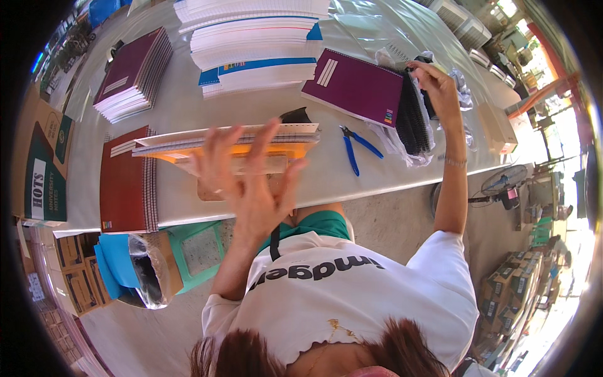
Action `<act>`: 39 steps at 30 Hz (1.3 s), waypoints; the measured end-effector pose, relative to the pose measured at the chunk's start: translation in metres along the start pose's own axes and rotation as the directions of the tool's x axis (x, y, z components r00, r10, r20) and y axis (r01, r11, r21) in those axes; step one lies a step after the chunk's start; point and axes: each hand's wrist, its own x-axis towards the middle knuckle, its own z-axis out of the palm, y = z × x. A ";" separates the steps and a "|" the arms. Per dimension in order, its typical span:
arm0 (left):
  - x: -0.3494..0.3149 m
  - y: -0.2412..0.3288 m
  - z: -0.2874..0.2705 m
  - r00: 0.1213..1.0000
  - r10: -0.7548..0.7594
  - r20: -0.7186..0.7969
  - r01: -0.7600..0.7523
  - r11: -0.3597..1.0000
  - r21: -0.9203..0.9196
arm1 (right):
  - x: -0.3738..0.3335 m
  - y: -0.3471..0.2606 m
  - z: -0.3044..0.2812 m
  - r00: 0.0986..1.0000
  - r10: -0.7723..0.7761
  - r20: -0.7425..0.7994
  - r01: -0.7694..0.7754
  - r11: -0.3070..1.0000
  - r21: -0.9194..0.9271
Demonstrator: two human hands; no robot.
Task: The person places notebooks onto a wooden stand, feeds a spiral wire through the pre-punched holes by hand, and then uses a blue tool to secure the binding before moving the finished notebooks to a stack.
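Observation:
My left hand (pixel 242 182) has its fingers spread in front of an upright sheaf of ruled pages with an orange cover (pixel 239 149). Its fingertips overlap the sheaf's top edge; whether they press on it is hard to see. At the upper right, my right hand (pixel 436 88) is closed, pinching at the end of a bundle of black binding coils (pixel 414 119), which lies on crumpled wrapping. A purple notebook (pixel 355 85) lies beside the bundle, partly against it. Blue-handled cutting pliers (pixel 359 149) rest on the table between my hands.
Tall stacks of loose ruled pages (pixel 254 44) stand at the back. Purple notebooks (pixel 135 75) are piled at left, with red-brown ones (pixel 127 182) nearer. A carton (pixel 44 163) stands at the left edge. Below the table are a green stool (pixel 198 254) and a fan (pixel 502 182).

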 end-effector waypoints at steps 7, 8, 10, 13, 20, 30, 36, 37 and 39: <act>0.022 0.017 0.035 0.994 -0.094 0.049 0.097 0.992 -0.075 | -0.055 -0.084 0.065 0.948 -0.256 0.189 0.221 0.957 0.186; 0.023 0.016 0.037 0.994 -0.090 0.060 0.094 0.993 -0.069 | -0.059 -0.087 0.070 0.947 -0.254 0.196 0.210 0.953 0.218; 0.024 0.015 0.040 0.993 -0.086 0.082 0.090 0.994 -0.054 | -0.062 -0.091 0.076 0.957 -0.224 0.184 0.176 0.953 0.246; 0.027 0.017 0.041 0.992 -0.107 0.070 0.111 0.992 -0.058 | -0.063 -0.090 0.080 0.958 -0.236 0.162 0.194 0.952 0.237; 0.029 0.014 0.040 0.992 -0.094 0.089 0.097 0.995 -0.035 | -0.067 -0.089 0.082 0.949 -0.260 0.180 0.218 0.950 0.224; 0.030 0.012 0.028 0.985 -0.037 0.171 0.041 0.999 -0.022 | -0.074 -0.090 0.084 0.893 -0.362 0.269 0.335 0.932 0.140; 0.032 0.002 0.020 0.941 0.194 0.277 -0.099 0.941 -0.323 | -0.076 -0.106 0.065 0.724 -0.050 0.688 -0.232 0.922 0.311; 0.032 -0.001 0.015 0.921 0.234 0.311 -0.126 0.936 -0.330 | -0.068 -0.101 0.062 0.638 -0.077 0.767 -0.252 0.919 0.302; 0.029 -0.008 0.014 0.886 0.314 0.342 -0.181 0.912 -0.369 | -0.051 -0.080 0.074 0.628 -0.179 0.757 -0.155 0.925 0.348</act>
